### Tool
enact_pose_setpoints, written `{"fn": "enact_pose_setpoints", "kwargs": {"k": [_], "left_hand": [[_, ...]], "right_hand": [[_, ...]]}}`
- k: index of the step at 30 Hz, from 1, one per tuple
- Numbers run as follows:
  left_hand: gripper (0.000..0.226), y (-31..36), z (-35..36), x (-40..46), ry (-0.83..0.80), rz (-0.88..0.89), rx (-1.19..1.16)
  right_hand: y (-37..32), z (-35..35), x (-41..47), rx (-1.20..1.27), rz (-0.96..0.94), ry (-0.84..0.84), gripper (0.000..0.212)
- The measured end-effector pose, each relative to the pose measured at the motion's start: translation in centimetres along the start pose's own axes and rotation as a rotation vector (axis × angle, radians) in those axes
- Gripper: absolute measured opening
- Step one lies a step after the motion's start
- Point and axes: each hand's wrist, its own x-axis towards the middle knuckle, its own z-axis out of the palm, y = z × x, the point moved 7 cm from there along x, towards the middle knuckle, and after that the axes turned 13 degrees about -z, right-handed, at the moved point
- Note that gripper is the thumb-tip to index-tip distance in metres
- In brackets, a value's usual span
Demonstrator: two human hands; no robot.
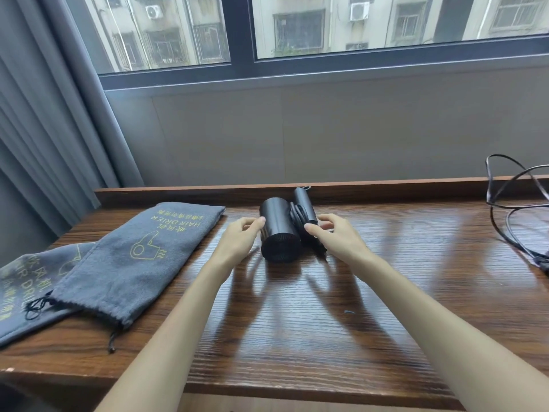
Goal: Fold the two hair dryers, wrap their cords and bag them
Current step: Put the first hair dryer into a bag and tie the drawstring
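Black hair dryer point(279, 233), both hands touching

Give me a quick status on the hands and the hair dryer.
Left hand open, fingers touching the folded hair dryer. Right hand open at its wrapped cord. Grey bags lie left, unopened. Nothing in the way.

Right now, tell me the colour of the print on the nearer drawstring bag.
Yellow, on the grey drawstring bag; head view.
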Motion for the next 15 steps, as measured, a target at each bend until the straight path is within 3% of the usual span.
{"fn": "enact_pose_setpoints", "kwargs": {"k": [3,8,13,15], "left_hand": [[0.028,-0.2,-1.5,-1.5,0.066,0.086,0.118],[0.026,-3.0,-8.2,-5.1,0.278,0.175,0.327],[0.049,-7.3,-17.8,-8.8,0.566,0.182,0.627],[0.066,-9.9,-20.6,-8.4,0.509,0.138,0.823]], "right_hand": [[0.8,-0.9,-0.6,-0.019,-0.011,0.032,0.05],[1.4,-1.4,-2.0,-0.057,-0.073,0.091,0.04],[1.6,-1.2,-2.9,-0.111,-0.12,0.084,0.033],[1.7,-1.2,-3.0,-0.13,-0.123,0.075,0.032]]}}
